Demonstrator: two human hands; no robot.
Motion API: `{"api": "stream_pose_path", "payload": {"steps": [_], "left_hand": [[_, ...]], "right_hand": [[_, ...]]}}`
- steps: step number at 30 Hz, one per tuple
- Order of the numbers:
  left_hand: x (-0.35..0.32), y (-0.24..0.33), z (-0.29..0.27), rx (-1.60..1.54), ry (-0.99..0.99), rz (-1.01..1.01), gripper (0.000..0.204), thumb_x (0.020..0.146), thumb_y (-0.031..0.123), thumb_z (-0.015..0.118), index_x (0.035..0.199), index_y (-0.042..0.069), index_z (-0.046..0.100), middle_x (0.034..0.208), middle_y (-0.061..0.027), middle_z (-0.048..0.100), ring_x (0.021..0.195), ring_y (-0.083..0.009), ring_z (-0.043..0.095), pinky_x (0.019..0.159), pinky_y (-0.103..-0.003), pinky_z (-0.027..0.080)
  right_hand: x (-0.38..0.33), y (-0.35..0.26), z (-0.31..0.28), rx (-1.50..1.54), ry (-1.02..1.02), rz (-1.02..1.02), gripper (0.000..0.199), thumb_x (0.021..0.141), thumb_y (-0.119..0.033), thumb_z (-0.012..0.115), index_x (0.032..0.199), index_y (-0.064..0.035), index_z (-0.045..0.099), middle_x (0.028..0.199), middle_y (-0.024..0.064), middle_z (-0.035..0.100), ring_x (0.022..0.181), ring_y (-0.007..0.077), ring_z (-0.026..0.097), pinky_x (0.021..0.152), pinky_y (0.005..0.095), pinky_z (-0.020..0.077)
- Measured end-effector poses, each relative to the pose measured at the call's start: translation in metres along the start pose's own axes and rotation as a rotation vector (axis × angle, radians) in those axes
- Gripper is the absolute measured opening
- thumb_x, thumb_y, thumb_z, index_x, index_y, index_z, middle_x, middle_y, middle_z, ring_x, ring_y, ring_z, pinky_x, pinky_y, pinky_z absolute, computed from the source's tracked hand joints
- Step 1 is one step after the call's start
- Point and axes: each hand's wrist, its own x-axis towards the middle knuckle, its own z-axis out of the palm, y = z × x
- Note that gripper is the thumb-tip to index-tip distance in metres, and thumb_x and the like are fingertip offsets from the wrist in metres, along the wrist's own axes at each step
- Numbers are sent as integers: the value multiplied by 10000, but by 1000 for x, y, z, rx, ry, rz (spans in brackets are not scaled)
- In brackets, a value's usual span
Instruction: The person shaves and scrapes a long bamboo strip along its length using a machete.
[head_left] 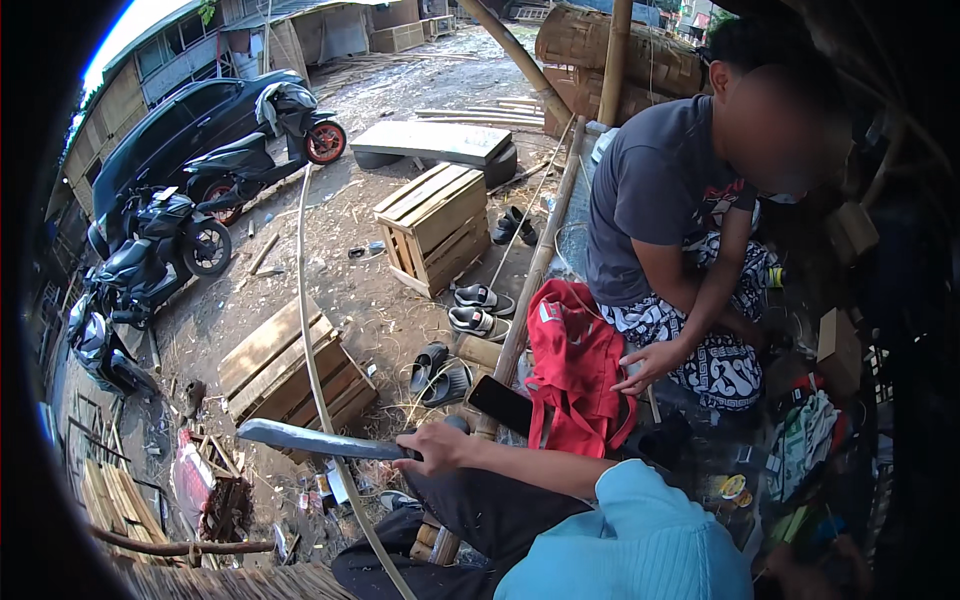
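Observation:
My right hand (pixel 437 447) is closed round the handle of a machete (pixel 320 441), with its long blade pointing left and lying nearly level. A long, pale, curved strip (pixel 304 260), which looks like split bamboo, crosses the blade and runs down to the lower edge. Whether the two touch, I cannot tell. Below the hand is my dark trouser leg (pixel 490 520). My left hand does not show. Close beyond my right hand lie a black phone (pixel 500 404) and a red garment or bag with straps (pixel 575 360).
At the right sits a person (pixel 660 200), one hand near the red cloth. Slatted wooden crates (pixel 290 370), sandals (pixel 440 375) and shoes stand on the dirt ground. Motorbikes (pixel 150 240) and a dark car (pixel 190 125) are parked far left. A bamboo pole (pixel 545 255) edges the platform.

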Motion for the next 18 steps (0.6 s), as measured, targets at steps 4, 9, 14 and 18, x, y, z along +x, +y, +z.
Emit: {"api": "stream_pose_path", "payload": {"steps": [4, 9, 14, 18], "left_hand": [[126, 110, -166, -658, -69, -497, 263, 928, 265, 461, 985, 17, 531, 669, -186, 562, 606, -326, 561, 547, -383, 425], [215, 207, -331, -726, -112, -548, 248, 925, 250, 472, 972, 15, 534, 657, -174, 561, 575, -285, 559, 528, -369, 422], [220, 202, -324, -721, -54, -673, 245, 920, 259, 489, 967, 24, 540, 661, -150, 584, 563, -289, 556, 531, -363, 430], [207, 186, -306, -834, -50, -710, 253, 916, 270, 499, 970, 27, 545, 675, -128, 581, 570, -265, 539, 524, -353, 422]], "right_hand": [[-17, 21, 0, 74, 112, 211, 490, 869, -502, 470, 888, -21, 559, 575, 208, 541, 609, 374, 595, 574, 452, 456], [-57, -18, 2, 105, -38, -8, 476, 863, -496, 476, 850, -25, 541, 597, 181, 554, 632, 377, 584, 583, 460, 452], [-70, -37, 20, 22, -73, -201, 498, 839, -531, 474, 900, -41, 537, 581, 168, 551, 613, 372, 578, 556, 450, 449], [-74, -51, 20, -9, -124, -43, 510, 836, -546, 468, 919, -50, 548, 580, 183, 556, 632, 376, 592, 582, 454, 471]]}}
